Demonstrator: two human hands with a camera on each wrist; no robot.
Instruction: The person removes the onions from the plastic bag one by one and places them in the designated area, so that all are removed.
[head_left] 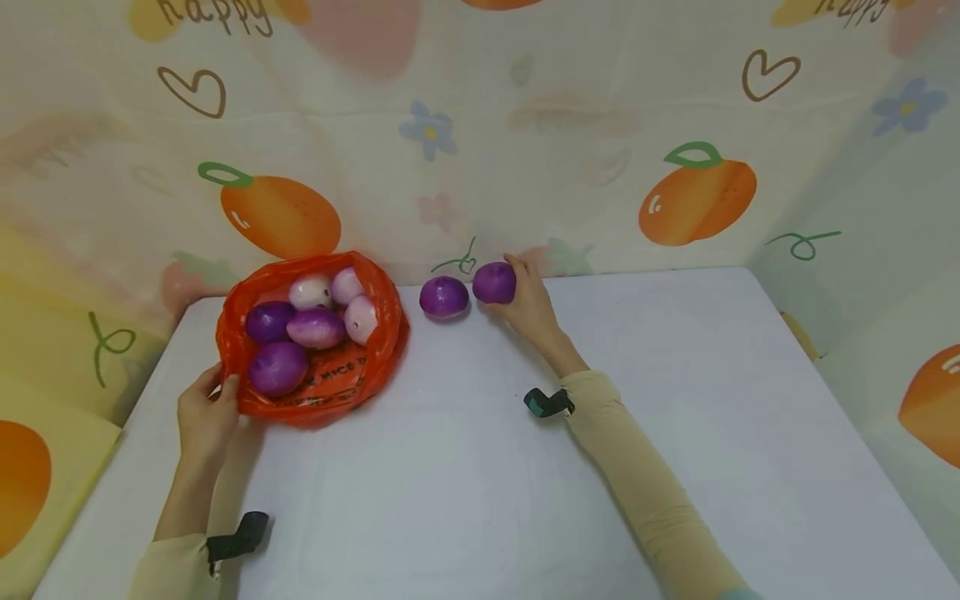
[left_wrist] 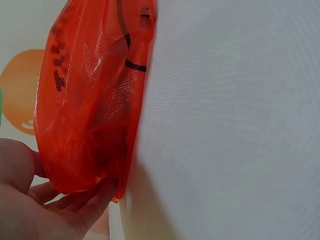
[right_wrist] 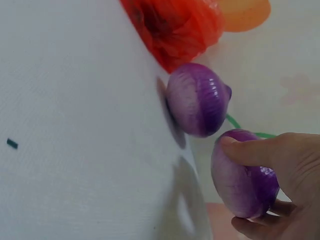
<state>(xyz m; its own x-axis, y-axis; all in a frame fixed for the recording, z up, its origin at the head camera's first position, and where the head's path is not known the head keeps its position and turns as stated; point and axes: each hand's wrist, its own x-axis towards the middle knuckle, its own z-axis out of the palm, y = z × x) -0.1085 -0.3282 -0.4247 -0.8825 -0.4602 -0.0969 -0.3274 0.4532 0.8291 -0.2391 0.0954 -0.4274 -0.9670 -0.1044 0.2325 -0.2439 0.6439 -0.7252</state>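
Note:
An orange-red plastic bag (head_left: pixel 375 354) lies open on the white table (head_left: pixel 480 467) at the left, with several purple and pale onions (head_left: pixel 279 367) inside. My left hand (head_left: pixel 206 412) holds the bag's near-left edge (left_wrist: pixel 95 125), fingers curled against the plastic. Two purple onions sit near the back wall. One onion (head_left: pixel 444 297) rests free on the table, also seen in the right wrist view (right_wrist: pixel 199 99). My right hand (head_left: pixel 525 300) grips the other onion (head_left: pixel 494 282) just to its right, thumb and fingers wrapped round that onion (right_wrist: pixel 242 177).
A cloth backdrop printed with oranges (head_left: pixel 697 196), hearts and flowers rises behind the table and along both sides. Dark wrist straps (head_left: pixel 547 403) sit on both forearms. The table's right edge runs close to the side backdrop.

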